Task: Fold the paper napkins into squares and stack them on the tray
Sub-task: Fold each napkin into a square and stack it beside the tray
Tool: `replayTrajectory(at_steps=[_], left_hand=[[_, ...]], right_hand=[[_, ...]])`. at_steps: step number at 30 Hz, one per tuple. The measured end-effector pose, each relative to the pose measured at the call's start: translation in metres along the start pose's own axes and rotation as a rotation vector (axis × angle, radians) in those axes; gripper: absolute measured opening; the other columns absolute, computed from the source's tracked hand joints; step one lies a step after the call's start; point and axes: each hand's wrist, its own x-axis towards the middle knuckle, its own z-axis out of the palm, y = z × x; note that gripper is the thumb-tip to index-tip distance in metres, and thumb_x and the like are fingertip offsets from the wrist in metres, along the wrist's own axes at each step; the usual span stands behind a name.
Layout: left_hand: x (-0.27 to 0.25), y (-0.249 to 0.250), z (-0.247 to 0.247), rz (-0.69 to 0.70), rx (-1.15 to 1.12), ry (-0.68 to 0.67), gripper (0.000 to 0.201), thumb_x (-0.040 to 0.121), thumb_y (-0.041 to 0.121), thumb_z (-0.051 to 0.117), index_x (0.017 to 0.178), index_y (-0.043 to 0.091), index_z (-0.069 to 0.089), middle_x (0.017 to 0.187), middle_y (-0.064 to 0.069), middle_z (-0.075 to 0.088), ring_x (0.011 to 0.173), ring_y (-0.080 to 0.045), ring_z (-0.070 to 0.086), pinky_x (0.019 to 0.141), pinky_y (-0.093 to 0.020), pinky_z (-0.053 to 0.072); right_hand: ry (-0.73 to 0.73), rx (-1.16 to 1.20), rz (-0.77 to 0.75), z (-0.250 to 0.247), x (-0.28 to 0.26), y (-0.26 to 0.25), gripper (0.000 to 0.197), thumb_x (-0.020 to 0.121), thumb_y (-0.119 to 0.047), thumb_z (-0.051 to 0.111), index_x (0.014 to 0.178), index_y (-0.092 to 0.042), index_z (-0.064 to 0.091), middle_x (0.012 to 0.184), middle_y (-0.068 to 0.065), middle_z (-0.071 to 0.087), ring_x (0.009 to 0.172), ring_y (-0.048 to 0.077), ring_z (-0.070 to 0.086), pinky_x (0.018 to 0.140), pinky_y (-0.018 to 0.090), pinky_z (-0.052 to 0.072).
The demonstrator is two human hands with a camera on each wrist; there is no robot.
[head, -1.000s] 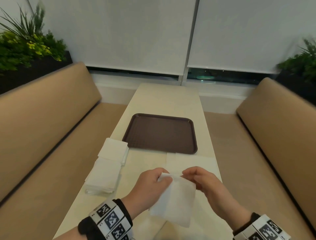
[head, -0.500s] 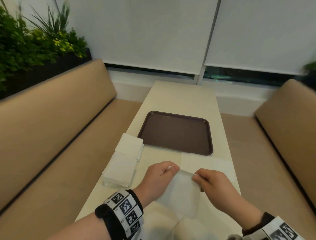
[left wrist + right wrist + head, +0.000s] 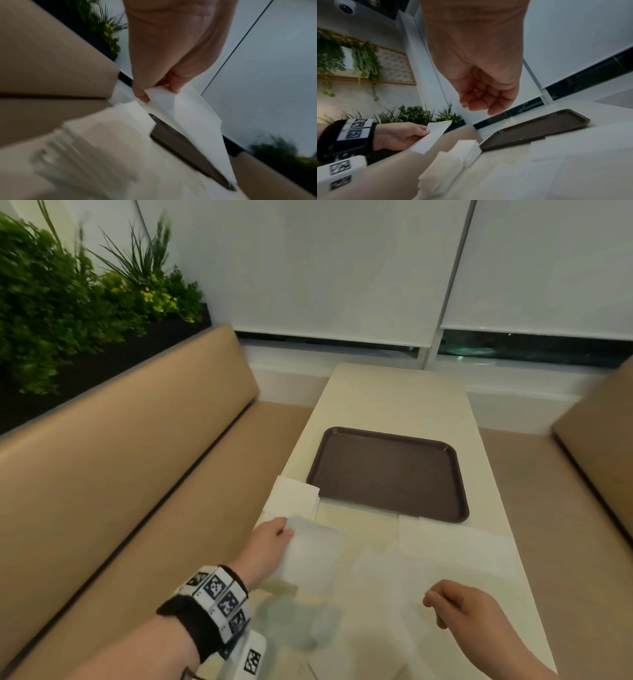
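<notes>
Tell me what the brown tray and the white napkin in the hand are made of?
The tray looks like hard plastic: dark brown, matte, with smooth rounded corners and a raised rim. It could be something else, but nothing suggests wood or metal. The napkin that the left hand pinches looks like thin soft paper: white, faintly dimpled, and it bends and droops from the fingers.

Table with open room around a tray

The brown tray [image 3: 387, 474] lies bare; napkin stacks [image 3: 294, 498] crowd its near-left corner, a flat napkin [image 3: 452, 542] touches its near edge, benches [image 3: 120, 457] flank both sides.
</notes>
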Motion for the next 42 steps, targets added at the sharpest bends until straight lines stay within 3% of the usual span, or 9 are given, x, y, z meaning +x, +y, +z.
replayTrajectory(at_steps=[4, 9, 14, 18, 22, 28, 32, 37, 42], left_hand=[[0.062, -0.037, -0.030, -0.109, 0.142, 0.044, 0.013, 0.097, 0.013, 0.049, 0.098, 0.007, 0.060, 0.093, -0.009, 0.062, 0.083, -0.021, 0.055, 0.070, -0.028, 0.041], [0.104, -0.074, -0.023, -0.217, 0.291, 0.033, 0.026, 0.091, 0.017, 0.058, 0.112, 0.001, 0.062, 0.112, -0.015, 0.065, 0.107, -0.031, 0.059, 0.092, -0.034, 0.044], [0.105, -0.090, -0.009, -0.282, 0.321, 0.113, 0.009, 0.089, 0.020, 0.061, 0.087, 0.012, 0.058, 0.099, -0.013, 0.066, 0.095, -0.030, 0.059, 0.083, -0.033, 0.045], [0.103, -0.093, -0.005, -0.311, 0.299, 0.179, 0.013, 0.090, 0.016, 0.059, 0.079, 0.013, 0.053, 0.093, -0.012, 0.062, 0.089, -0.030, 0.056, 0.076, -0.030, 0.042], [0.100, -0.093, -0.006, -0.328, 0.288, 0.227, 0.004, 0.090, 0.013, 0.056, 0.089, 0.009, 0.054, 0.100, -0.015, 0.063, 0.091, -0.030, 0.055, 0.077, -0.032, 0.042], [0.096, -0.085, -0.008, -0.321, 0.234, 0.237, 0.035, 0.086, 0.013, 0.061, 0.119, 0.007, 0.051, 0.116, -0.015, 0.058, 0.105, -0.034, 0.054, 0.082, -0.034, 0.042], [0.091, -0.075, -0.007, -0.281, 0.237, 0.288, 0.061, 0.079, 0.014, 0.067, 0.135, 0.014, 0.043, 0.137, -0.015, 0.043, 0.124, -0.036, 0.041, 0.104, -0.044, 0.037], [0.080, -0.055, -0.004, -0.201, 0.375, 0.301, 0.067, 0.079, 0.024, 0.068, 0.139, 0.022, 0.039, 0.144, -0.006, 0.040, 0.131, -0.032, 0.034, 0.107, -0.046, 0.031], [0.066, -0.030, 0.002, -0.121, 0.412, 0.323, 0.055, 0.081, 0.030, 0.067, 0.131, 0.026, 0.045, 0.139, -0.002, 0.044, 0.128, -0.029, 0.035, 0.102, -0.045, 0.030]], right_hand=[[-0.104, -0.031, 0.126, 0.020, -0.001, 0.012, 0.024, 0.091, -0.021, 0.058, 0.069, -0.025, 0.065, 0.060, -0.002, 0.064, 0.057, -0.002, 0.057, 0.057, 0.009, 0.039], [-0.170, -0.078, 0.191, 0.037, -0.001, 0.016, 0.024, 0.090, -0.022, 0.060, 0.067, -0.027, 0.064, 0.059, -0.004, 0.064, 0.056, -0.006, 0.057, 0.059, 0.006, 0.040], [-0.138, -0.160, 0.191, 0.041, 0.008, 0.022, 0.022, 0.091, -0.024, 0.058, 0.069, -0.028, 0.061, 0.063, -0.007, 0.064, 0.066, -0.001, 0.060, 0.065, 0.008, 0.043], [-0.094, -0.342, 0.167, 0.058, 0.022, 0.035, 0.003, 0.091, -0.036, 0.057, 0.092, -0.038, 0.055, 0.096, -0.010, 0.059, 0.089, 0.003, 0.056, 0.076, 0.012, 0.041], [-0.092, -0.549, 0.263, 0.081, 0.039, 0.052, 0.059, 0.083, -0.058, 0.057, 0.129, -0.023, 0.044, 0.125, -0.004, 0.045, 0.118, 0.018, 0.045, 0.094, 0.030, 0.043], [-0.068, -0.678, 0.315, 0.093, 0.046, 0.058, 0.065, 0.076, -0.061, 0.064, 0.122, -0.020, 0.043, 0.119, -0.003, 0.045, 0.112, 0.019, 0.045, 0.091, 0.035, 0.045], [-0.028, -0.723, 0.210, 0.092, 0.046, 0.061, 0.057, 0.079, -0.059, 0.062, 0.118, -0.022, 0.045, 0.115, -0.005, 0.049, 0.107, 0.018, 0.049, 0.087, 0.034, 0.043], [-0.020, -0.867, 0.028, 0.096, 0.043, 0.068, 0.054, 0.083, -0.051, 0.060, 0.125, -0.020, 0.045, 0.118, -0.004, 0.055, 0.110, 0.021, 0.051, 0.092, 0.038, 0.038], [-0.009, -0.776, -0.056, 0.102, 0.039, 0.073, 0.046, 0.043, -0.010, 0.086, 0.072, -0.025, 0.055, 0.059, -0.010, 0.052, 0.050, 0.014, 0.050, 0.047, 0.026, 0.031]])
